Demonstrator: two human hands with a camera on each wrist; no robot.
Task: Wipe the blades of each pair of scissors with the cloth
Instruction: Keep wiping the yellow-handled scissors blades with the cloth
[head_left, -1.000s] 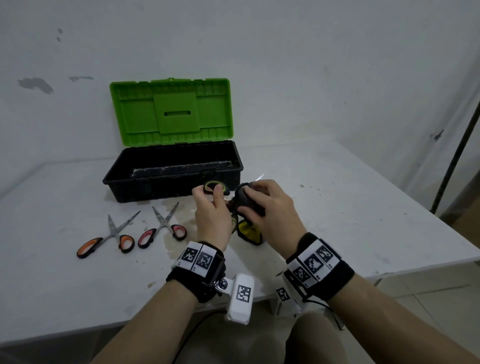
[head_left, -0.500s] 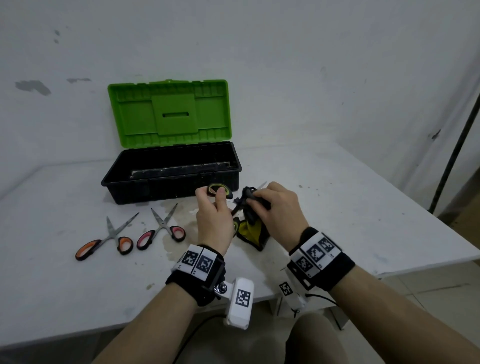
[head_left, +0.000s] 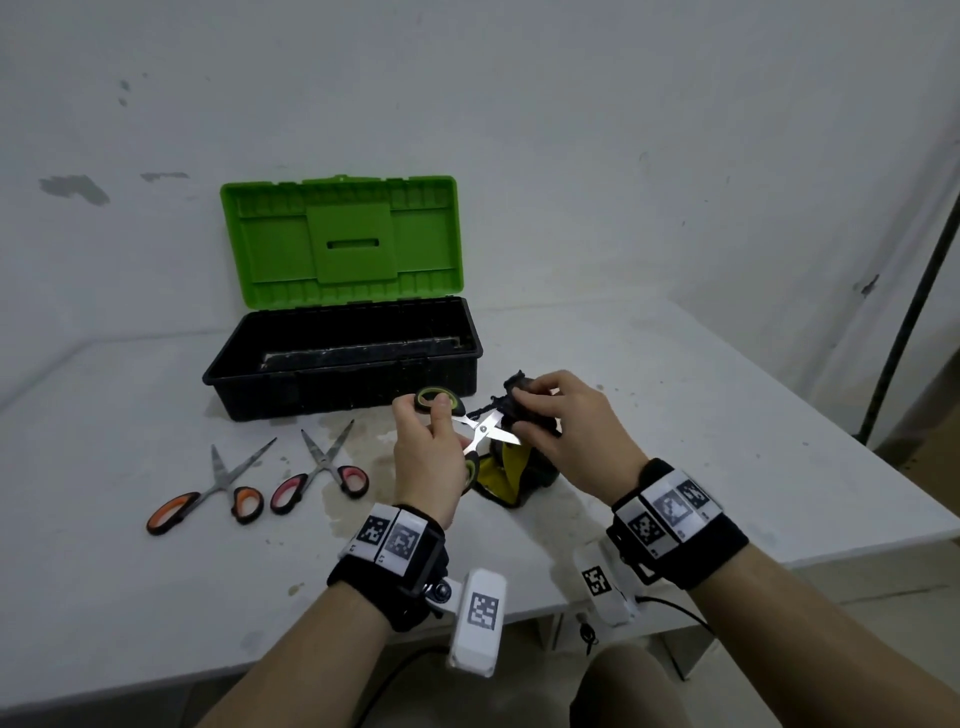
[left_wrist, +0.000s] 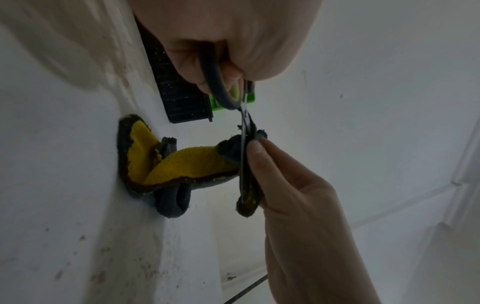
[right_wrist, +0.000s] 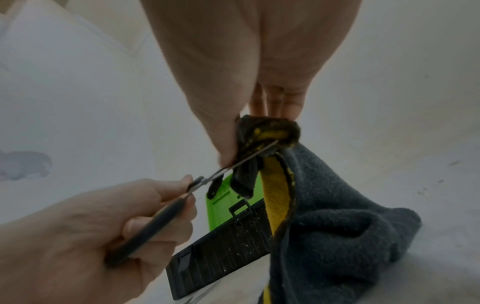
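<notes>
My left hand (head_left: 431, 457) grips the handles of green-and-black scissors (head_left: 483, 430), held above the table with the blades spread apart. My right hand (head_left: 561, 421) pinches a dark grey cloth with a yellow inner side (head_left: 506, 467) around one blade. In the left wrist view the cloth (left_wrist: 182, 164) hangs from the pinched blade (left_wrist: 243, 156) down to the table. In the right wrist view the blade (right_wrist: 249, 158) runs into the bunched cloth (right_wrist: 324, 216) under my thumb. Two more pairs lie on the table at left: orange-handled scissors (head_left: 208, 493) and red-handled scissors (head_left: 324, 470).
An open toolbox (head_left: 343, 364) with a black base and a raised green lid (head_left: 340, 241) stands behind my hands. A damp stain (head_left: 363, 467) marks the white table (head_left: 675, 415) beside the red pair. A dark pole (head_left: 914, 312) leans at the far right.
The scissors' blades have opened and now show bare metal. My right hand has slid the cloth outward along one blade. The two pairs on the table have not moved.
</notes>
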